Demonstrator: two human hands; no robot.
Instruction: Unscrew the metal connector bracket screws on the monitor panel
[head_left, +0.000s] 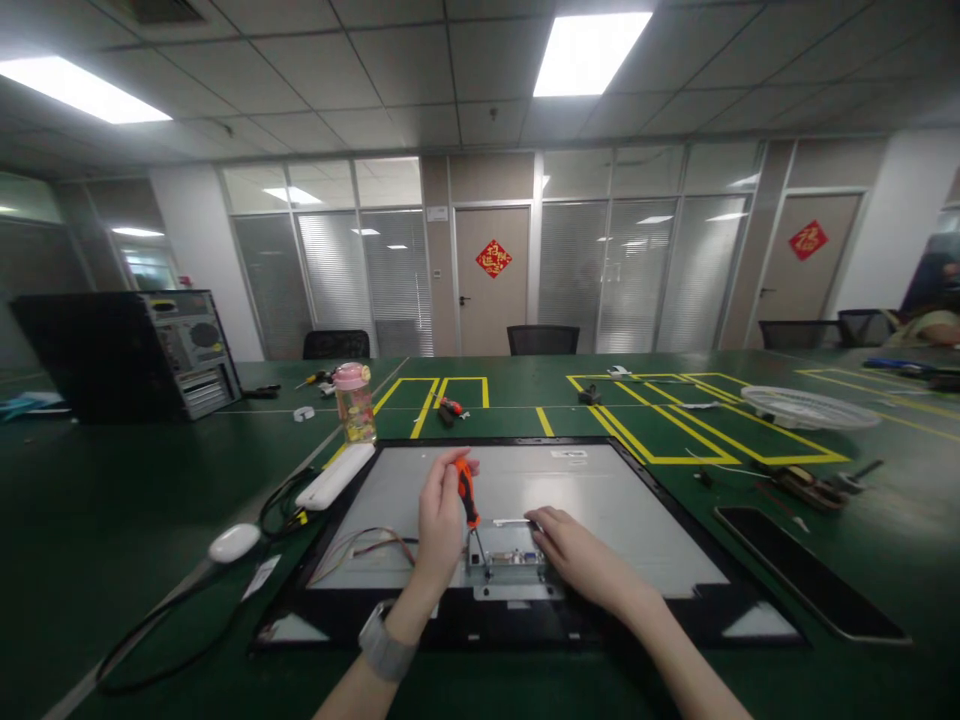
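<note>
My left hand point(441, 510) is closed around an orange-and-black screwdriver point(466, 492). The shaft points down, its tip at the near-left edge of a metal bracket point(517, 575) with a row of ports and a circuit board. My right hand point(574, 550) lies over the bracket's right side, fingers stretched out and touching it. Beneath both hands a flat display panel point(622, 500) lies back side up, with a grey metal back and a black border. Thin loose wires point(375, 543) spread over the panel left of my left hand.
Left of the panel are a white power strip point(337, 478), a white mouse-like object point(234, 542), black cables and a pink-lidded bottle point(354, 405). A black computer case point(97, 355) stands further left. At right lie a dark flat bar point(810, 570) and a round white grille point(810, 407).
</note>
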